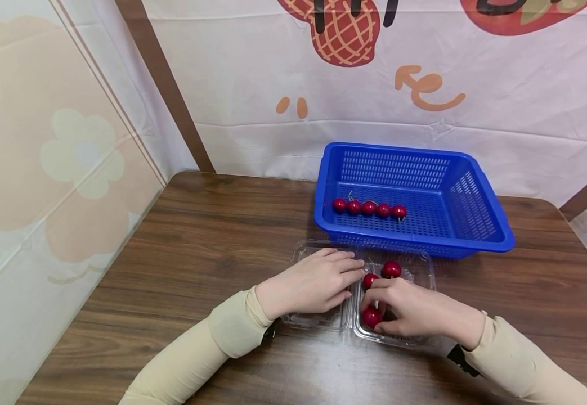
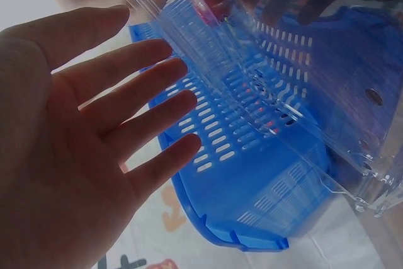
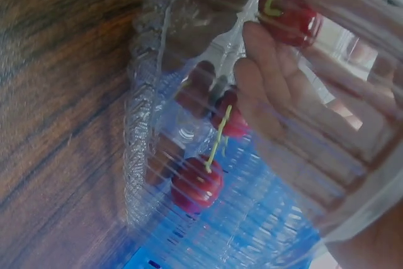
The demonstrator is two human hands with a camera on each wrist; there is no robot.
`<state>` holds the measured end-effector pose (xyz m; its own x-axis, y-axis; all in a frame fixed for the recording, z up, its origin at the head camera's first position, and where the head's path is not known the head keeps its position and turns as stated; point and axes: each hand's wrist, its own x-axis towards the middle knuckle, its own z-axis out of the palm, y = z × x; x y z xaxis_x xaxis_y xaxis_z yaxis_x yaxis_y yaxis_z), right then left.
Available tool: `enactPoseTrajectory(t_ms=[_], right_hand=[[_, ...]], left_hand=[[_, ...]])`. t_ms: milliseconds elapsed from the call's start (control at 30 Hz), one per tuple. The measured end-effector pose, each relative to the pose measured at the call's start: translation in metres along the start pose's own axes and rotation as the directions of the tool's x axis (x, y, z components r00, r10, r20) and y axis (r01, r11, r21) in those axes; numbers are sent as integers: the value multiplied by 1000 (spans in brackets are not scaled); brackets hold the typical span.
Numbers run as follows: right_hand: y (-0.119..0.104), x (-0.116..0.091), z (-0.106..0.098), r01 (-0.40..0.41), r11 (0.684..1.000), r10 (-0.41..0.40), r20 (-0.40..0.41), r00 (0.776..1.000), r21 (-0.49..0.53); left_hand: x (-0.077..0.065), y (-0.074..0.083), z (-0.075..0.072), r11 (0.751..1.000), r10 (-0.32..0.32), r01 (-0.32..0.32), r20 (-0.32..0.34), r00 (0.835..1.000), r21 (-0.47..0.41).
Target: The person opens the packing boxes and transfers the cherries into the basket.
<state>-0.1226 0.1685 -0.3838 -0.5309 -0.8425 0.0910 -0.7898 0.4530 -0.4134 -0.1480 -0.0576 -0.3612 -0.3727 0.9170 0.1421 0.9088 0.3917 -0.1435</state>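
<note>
A clear plastic clamshell box point(image 1: 427, 275) lies unfolded on the table. My right hand point(image 1: 415, 306) reaches into its right half and holds a red cherry point(image 1: 372, 317) between thumb and fingers, near the front left corner. Two more cherries sit farther back in that half, one red cherry point(image 1: 391, 270) and another partly behind my fingers point(image 1: 381, 284). In the right wrist view, a cherry point(image 3: 198, 184) with a green stem shows through the clear wall. Over the box's left half, my left hand point(image 1: 318, 281) rests with fingers extended, holding nothing; its palm point(image 2: 69, 149) shows in the left wrist view.
A blue perforated basket point(image 1: 480, 208) stands just behind the box, close to the fabric backdrop point(image 1: 252, 135). Inside it, several cherries point(image 1: 369, 208) lie in a row on the left. The wooden table point(image 1: 197, 253) extends to both sides.
</note>
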Motion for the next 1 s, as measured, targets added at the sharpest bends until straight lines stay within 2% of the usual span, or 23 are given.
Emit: enactPoseTrajectory(t_ms=[167, 433, 600, 1000], right_hand=[[1, -1, -3, -30, 998, 29, 16, 999, 46], [1, -2, -12, -62, 998, 62, 4, 998, 20], [2, -3, -18, -88, 995, 87, 13, 996, 48], [7, -8, -26, -47, 999, 48, -41, 998, 20]], left_hand=[[0, 0, 0, 1000, -1, 1, 3, 1000, -1], [0, 0, -1, 1000, -4, 4, 6, 1000, -8], [0, 1, -1, 1000, -3, 3, 4, 1000, -2], [1, 1, -1, 1000, 0, 0, 10, 1000, -4]])
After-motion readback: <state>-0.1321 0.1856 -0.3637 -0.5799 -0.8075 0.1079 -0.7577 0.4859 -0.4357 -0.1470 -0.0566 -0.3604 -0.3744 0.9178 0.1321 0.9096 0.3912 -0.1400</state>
